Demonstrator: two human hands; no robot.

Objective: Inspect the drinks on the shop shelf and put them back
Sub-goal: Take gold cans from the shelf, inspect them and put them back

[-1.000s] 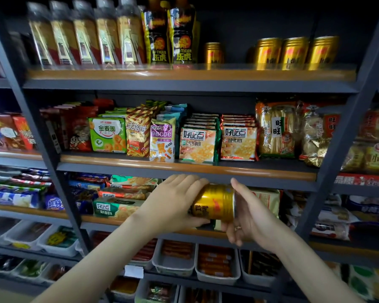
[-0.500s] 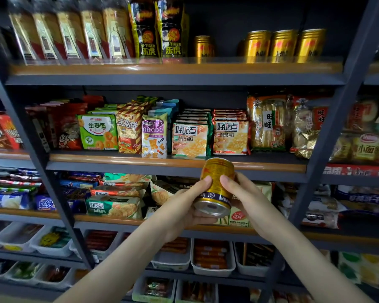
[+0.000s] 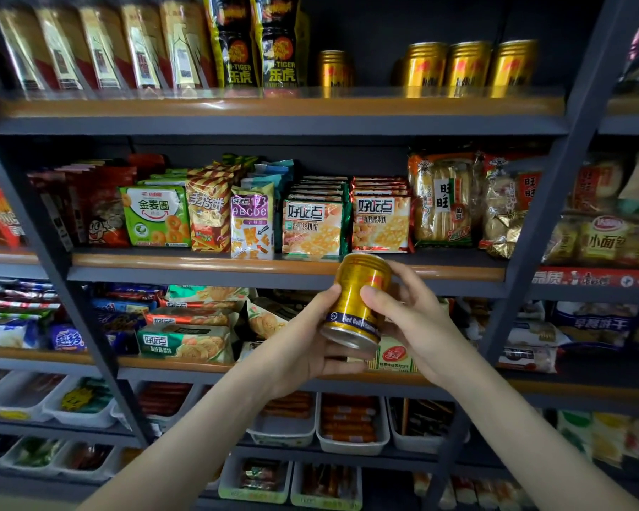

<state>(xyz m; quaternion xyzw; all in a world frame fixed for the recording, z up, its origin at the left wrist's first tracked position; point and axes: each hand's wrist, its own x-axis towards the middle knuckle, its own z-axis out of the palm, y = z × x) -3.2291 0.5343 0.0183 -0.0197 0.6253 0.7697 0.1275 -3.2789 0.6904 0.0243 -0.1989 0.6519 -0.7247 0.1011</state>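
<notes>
Holding a Red Bull can (image 3: 360, 293)

Left grip (image 3: 303, 344) curls under the tilted can's base. Right grip (image 3: 417, 326) wraps its far side, thumb pressed on the front. It hangs before the biscuit shelf (image 3: 200, 261).

The gold can (image 3: 358, 296) is gripped between the left hand (image 3: 303, 344) and the right hand (image 3: 417, 322). It is tilted, with its silver base towards the camera and a blue band (printed Red Bull) just above the base. On the top shelf (image 3: 273, 106) three matching cans (image 3: 467, 64) stand upright in a row, a fourth can (image 3: 334, 70) apart to their left.
</notes>
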